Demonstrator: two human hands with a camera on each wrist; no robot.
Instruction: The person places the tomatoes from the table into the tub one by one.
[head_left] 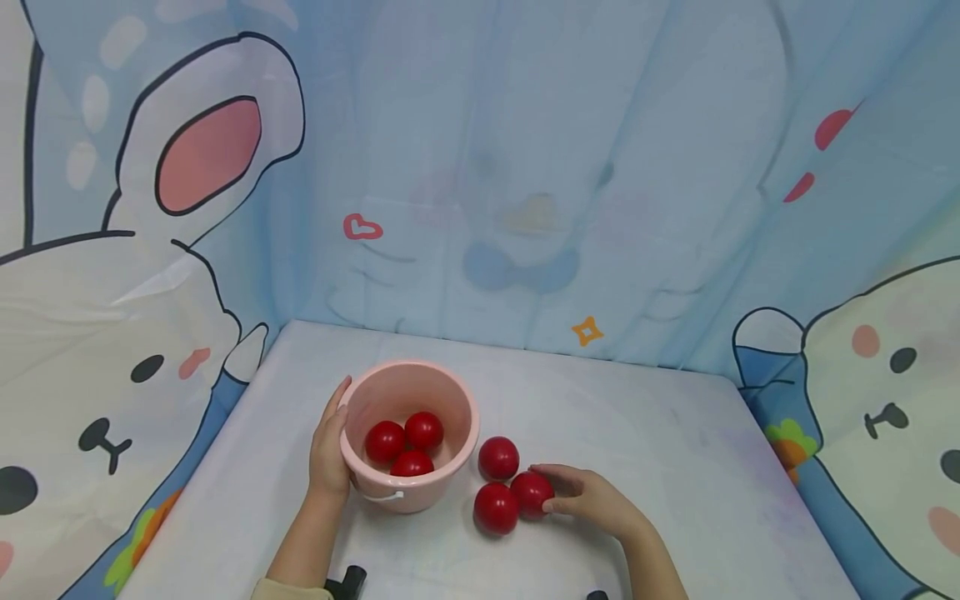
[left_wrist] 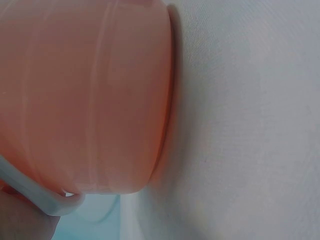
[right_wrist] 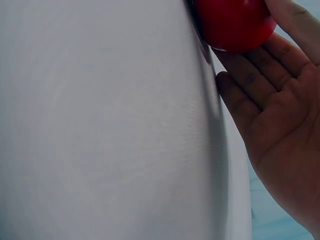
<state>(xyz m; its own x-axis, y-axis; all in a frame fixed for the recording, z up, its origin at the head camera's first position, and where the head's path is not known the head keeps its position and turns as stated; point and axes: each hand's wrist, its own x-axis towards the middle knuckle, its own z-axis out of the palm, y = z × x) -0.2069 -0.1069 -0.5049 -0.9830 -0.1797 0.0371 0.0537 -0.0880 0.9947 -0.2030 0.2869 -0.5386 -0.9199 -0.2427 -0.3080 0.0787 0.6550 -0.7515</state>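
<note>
A pink bucket (head_left: 408,490) with a white handle (left_wrist: 40,195) stands on the table, and three red balls (head_left: 386,442) lie inside it. My left hand (head_left: 328,454) rests along the bucket's left outer wall, its fingers reaching up beside the rim. To the right of the bucket, three more red balls sit close together on the cloth. My right hand (head_left: 588,500) pinches the rightmost red ball (head_left: 529,495), thumb on the near side and fingers behind. In the right wrist view this ball (right_wrist: 232,22) appears between thumb and fingers, close over the table.
Beside the held ball are a front red ball (head_left: 496,509) and a back red ball (head_left: 498,458). White cloth covers the table (head_left: 637,417). A blue curtain (head_left: 600,167) with cartoon animals hangs along the back and both sides.
</note>
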